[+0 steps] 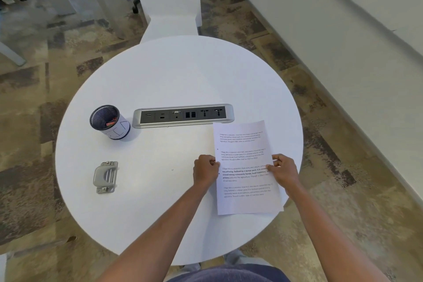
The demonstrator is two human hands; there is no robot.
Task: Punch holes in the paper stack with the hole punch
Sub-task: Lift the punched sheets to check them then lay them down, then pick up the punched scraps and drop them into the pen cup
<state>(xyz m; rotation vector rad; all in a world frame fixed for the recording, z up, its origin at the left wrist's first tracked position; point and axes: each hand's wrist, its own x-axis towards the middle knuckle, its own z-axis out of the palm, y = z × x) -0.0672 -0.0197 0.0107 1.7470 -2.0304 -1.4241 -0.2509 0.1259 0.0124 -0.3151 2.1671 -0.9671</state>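
Note:
A printed paper stack point(246, 144) lies on the right side of the round white table point(178, 75), its near corner reaching the table's edge. My left hand point(205, 170) pinches the stack's left edge at mid-height. On the opposite side my right hand point(283, 170) grips the right edge, thumb on top of the sheet. Two small dark holes show along the left margin. The grey metal hole punch point(105, 177) sits alone on the table's left side, well apart from both hands.
A mesh pen cup point(109, 125) wrapped in white paper stands at the left. A socket panel point(183, 115) is set into the table's middle, just beyond the paper's top left corner. A white chair point(169, 2) stands at the far side. Patterned carpet surrounds the table.

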